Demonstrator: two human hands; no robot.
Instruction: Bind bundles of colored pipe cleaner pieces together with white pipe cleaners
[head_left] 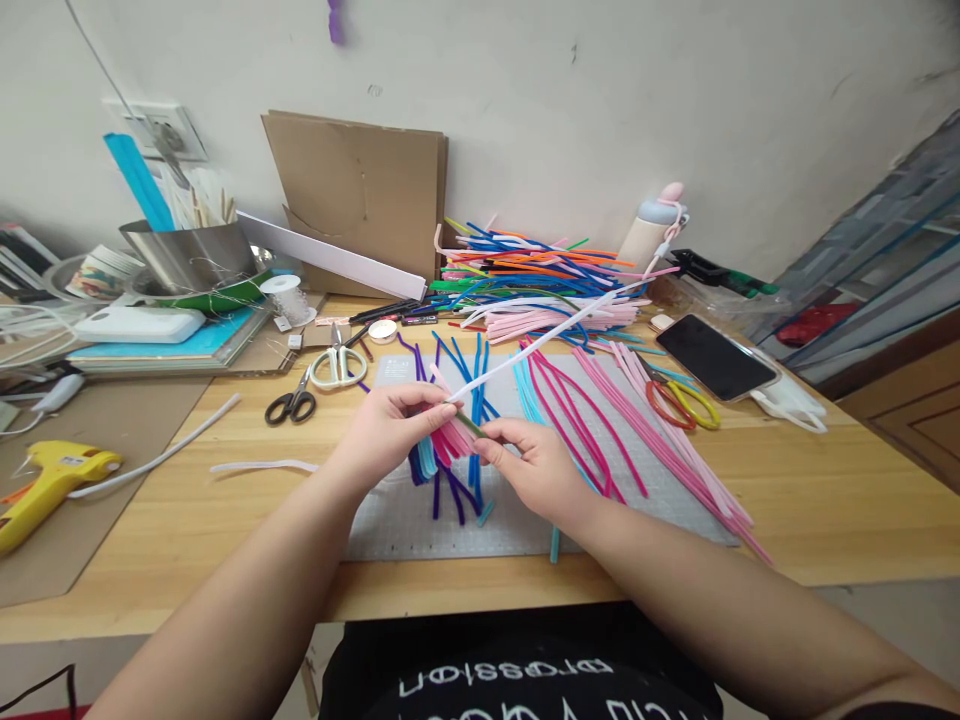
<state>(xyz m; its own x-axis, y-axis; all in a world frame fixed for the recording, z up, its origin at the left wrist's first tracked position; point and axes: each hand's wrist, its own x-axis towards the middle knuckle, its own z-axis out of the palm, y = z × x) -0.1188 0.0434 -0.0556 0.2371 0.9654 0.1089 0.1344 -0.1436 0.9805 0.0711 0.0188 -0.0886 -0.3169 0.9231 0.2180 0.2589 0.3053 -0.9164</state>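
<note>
Pinched white pipe cleaner (532, 347) and upper part of green strip (470, 424) in left hand (401, 425); gripped the strip's lower part with right hand (536, 465). Noted pink loops (451, 443) just below, between hands, attachment unclear. Judged a firm, even pinch best, avoiding kinks.

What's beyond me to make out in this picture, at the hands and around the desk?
- White strip, head view: its lower end is hidden by the left hand.
- Green strip, head view: both ends are hidden by the left and right hand fingers.
- Mat, head view: printed markings too small to read.
- Glue gun, head view: handle cut off by the left edge.
</note>
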